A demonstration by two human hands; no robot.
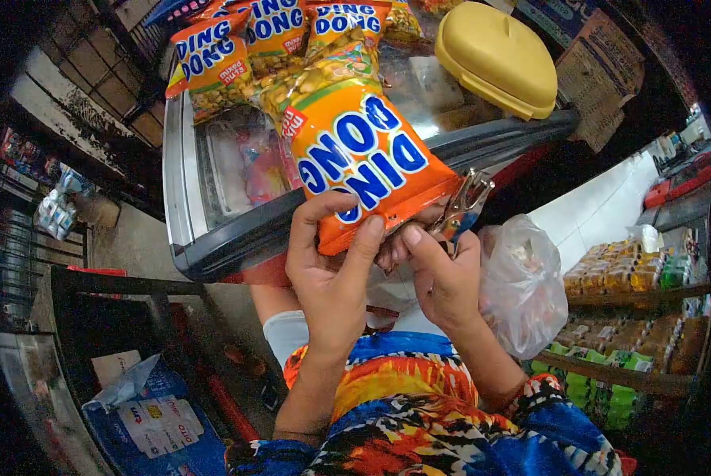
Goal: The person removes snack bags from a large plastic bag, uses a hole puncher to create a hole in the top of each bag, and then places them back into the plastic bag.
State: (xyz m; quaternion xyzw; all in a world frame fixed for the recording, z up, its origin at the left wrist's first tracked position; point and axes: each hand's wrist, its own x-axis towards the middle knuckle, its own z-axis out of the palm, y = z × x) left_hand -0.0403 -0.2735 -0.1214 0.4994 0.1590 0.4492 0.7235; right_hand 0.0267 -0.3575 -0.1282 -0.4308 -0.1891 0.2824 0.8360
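An orange Ding Dong mixed nuts bag [363,159] lies tilted over the front of a glass-topped case, its printing upside down to me. My left hand [331,262] pinches the bag's near sealed edge, thumb on top and fingers curled round the corner. At the same edge, to the right, my right hand [442,270] is closed, its thumb close to my left thumb. A shiny metal hand tool [468,198] with a looped end sticks out above the right fingers; its lower part is hidden by them. Beside my right wrist hangs a translucent plastic bag [526,289].
More Ding Dong bags [212,59] lie on the glass-topped case [212,250], with a yellow lidded container [498,59] at its right. Shelves [609,369] of packed goods stand at right. A blue package [153,424] lies at lower left.
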